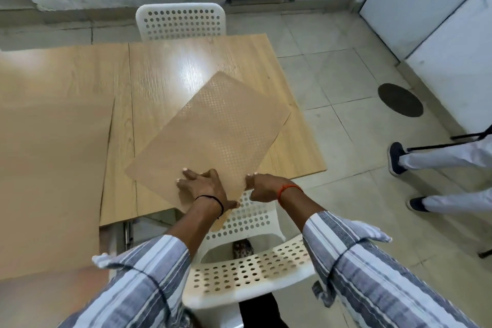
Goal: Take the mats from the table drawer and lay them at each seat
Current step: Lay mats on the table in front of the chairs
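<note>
A tan mat (213,136) with a dotted pattern is held above the wooden table (170,72), turned at an angle, its near corner hanging past the table's front edge. My left hand (205,186) lies on top of the mat's near end with the thumb under its edge, gripping it. My right hand (262,186) pinches the mat's near right edge. A large flat tan sheet (50,181) lies over the left part of the table; I cannot tell whether it is another mat.
A white perforated chair (250,271) stands right below my arms at the table's front. Another white chair (181,21) stands at the far side. A person's legs and dark shoes (396,158) are on the tiled floor at right, near a dark floor drain (400,100).
</note>
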